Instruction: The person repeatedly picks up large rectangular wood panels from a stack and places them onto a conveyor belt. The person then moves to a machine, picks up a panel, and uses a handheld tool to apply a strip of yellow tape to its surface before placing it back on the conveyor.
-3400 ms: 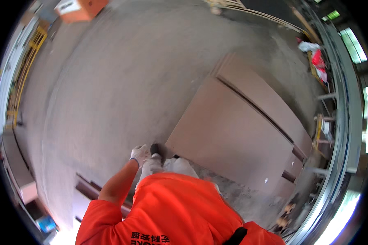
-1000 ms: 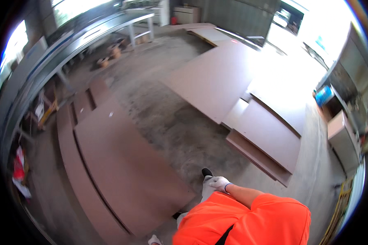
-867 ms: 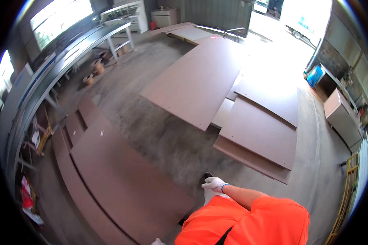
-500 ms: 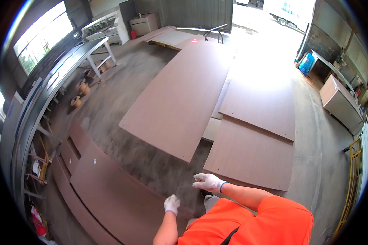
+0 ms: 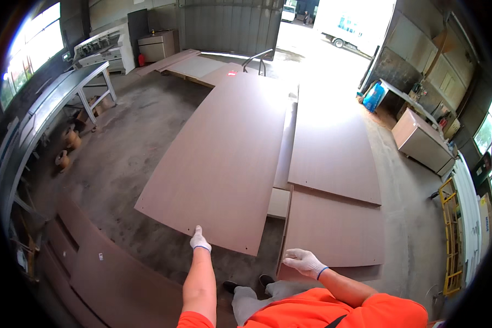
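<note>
A long brown board [image 5: 218, 164] stretches away from me, its near edge raised off the floor. At that edge is my left hand [image 5: 200, 239], in a white glove; its thumb lies over the top face and its other fingers are mostly hidden, closed around the edge. My right hand [image 5: 306, 263], gloved too, is open with its fingers stretched out to the left. It hovers by the near left part of a lower brown board [image 5: 336, 229] and holds nothing. Another brown board [image 5: 333, 147] overlaps that one on the far side.
More dark brown boards [image 5: 126, 273] lie at the lower left. A long metal-framed table [image 5: 54, 104] runs along the left, with spools [image 5: 63, 159] beneath it. On the right are a cabinet [image 5: 423, 142] and a yellow metal frame [image 5: 451, 235]. A black bent handle [image 5: 257, 59] rises beyond the long board.
My left hand has moved forward and up from above the lower-left boards to the long board's near edge. My view has turned right; my right hand stays raised near the right-hand boards.
</note>
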Demonstrator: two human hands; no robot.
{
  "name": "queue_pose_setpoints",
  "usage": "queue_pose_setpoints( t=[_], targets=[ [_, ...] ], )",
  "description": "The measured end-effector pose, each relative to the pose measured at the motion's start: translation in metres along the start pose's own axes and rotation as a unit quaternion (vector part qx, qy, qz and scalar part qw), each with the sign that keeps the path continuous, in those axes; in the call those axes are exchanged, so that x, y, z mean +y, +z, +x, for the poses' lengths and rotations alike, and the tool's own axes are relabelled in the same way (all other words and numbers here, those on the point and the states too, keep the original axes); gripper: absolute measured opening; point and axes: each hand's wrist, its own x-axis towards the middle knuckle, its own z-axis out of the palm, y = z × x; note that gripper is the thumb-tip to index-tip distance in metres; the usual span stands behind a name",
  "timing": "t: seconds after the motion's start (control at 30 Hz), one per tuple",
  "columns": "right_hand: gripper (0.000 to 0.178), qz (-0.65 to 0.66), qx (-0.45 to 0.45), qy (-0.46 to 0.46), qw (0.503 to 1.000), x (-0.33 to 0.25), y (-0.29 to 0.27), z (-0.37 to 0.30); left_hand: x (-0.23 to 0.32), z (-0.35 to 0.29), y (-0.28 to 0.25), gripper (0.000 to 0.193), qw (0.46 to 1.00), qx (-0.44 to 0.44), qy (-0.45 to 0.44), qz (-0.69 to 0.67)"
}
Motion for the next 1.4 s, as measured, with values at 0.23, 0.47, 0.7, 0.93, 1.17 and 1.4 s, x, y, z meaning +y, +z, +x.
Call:
queue_pose_setpoints(
  t=[0.23, 0.47, 0.7, 0.93, 1.17, 1.4],
  targets=[
    [0.056, 0.042, 0.028, -0.046, 0.998, -0.023, 0.033, 0.083, 0.017, -0.011, -0.005, 0.051, 0.995, 0.069, 0.061, 0.045],
    [0.068, -0.047, 0.167, -0.024, 0.985, -0.053, 0.067, 0.193, 0.046, -0.069, -0.169, 0.042, 0.994, 0.081, 0.065, 0.039],
    [0.076, 0.232, 0.167, 0.172, 0.943, -0.022, 0.056, 0.283, 0.055, -0.233, -0.388, 0.046, 0.971, 0.162, 0.171, -0.030],
    [0.063, 0.326, 0.031, 0.127, 0.936, 0.007, 0.024, 0.243, 0.078, -0.457, -0.473, 0.043, 0.808, 0.497, 0.258, 0.185],
    [0.038, 0.294, -0.019, 0.097, 0.951, 0.017, 0.090, 0.148, -0.017, -0.646, -0.542, 0.045, 0.736, 0.592, 0.282, 0.167],
    [0.023, 0.257, -0.164, 0.138, 0.942, 0.012, 0.188, 0.033, -0.190, -0.815, -0.613, 0.063, 0.661, 0.718, 0.163, 0.146]
  ],
)
